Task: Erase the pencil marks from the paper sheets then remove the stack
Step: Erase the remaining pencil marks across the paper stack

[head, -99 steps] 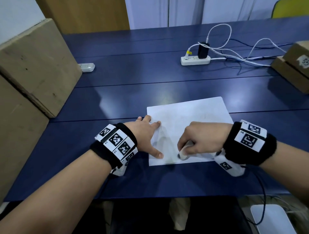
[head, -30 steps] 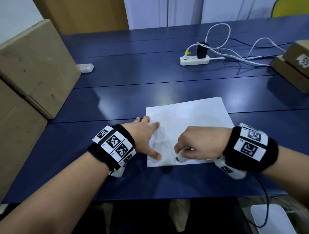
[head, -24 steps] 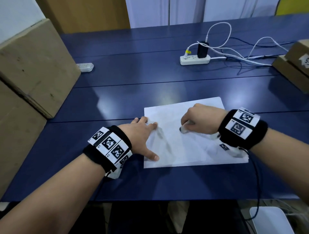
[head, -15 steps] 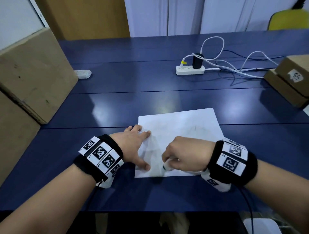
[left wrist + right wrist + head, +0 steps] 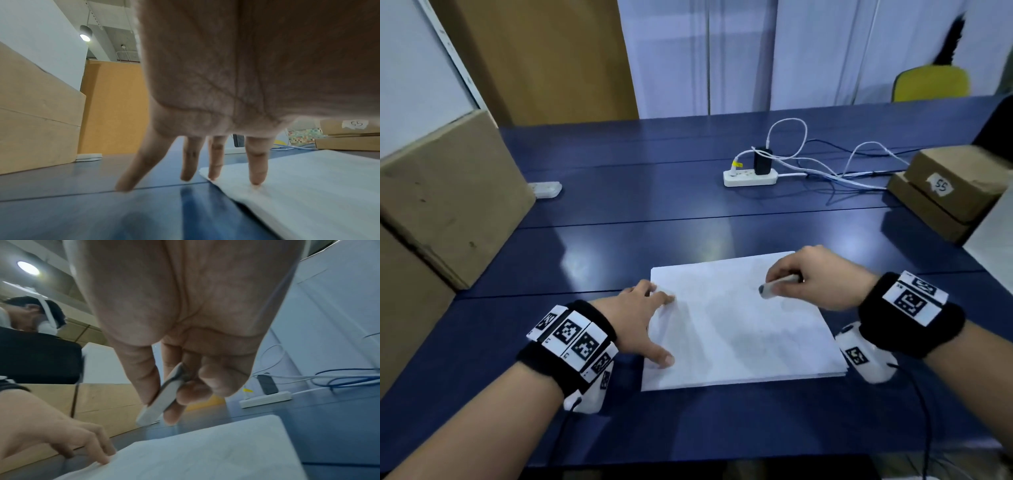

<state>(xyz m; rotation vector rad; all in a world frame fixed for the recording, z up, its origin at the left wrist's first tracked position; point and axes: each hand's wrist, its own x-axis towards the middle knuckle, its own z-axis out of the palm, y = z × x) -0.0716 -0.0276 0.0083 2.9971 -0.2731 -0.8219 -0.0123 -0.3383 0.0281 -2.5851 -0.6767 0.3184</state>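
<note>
A stack of white paper sheets lies on the blue table in front of me, with faint grey smudges on the top sheet. My left hand rests flat on the stack's left edge, fingers spread and straight; in the left wrist view two fingertips press the paper and the others touch the table. My right hand hovers over the far right part of the sheet and pinches a white eraser. The right wrist view shows the eraser between thumb and fingers, lifted just above the paper.
Large cardboard boxes stand along the left edge. A white power strip with a black charger and loose cables lies at the back. Two stacked cardboard boxes sit at the right. A small white device lies by the left boxes.
My right hand with the eraser moved from the sheet's near edge up to its far right part. The left hand stayed on the left edge. The head view tilted up.
</note>
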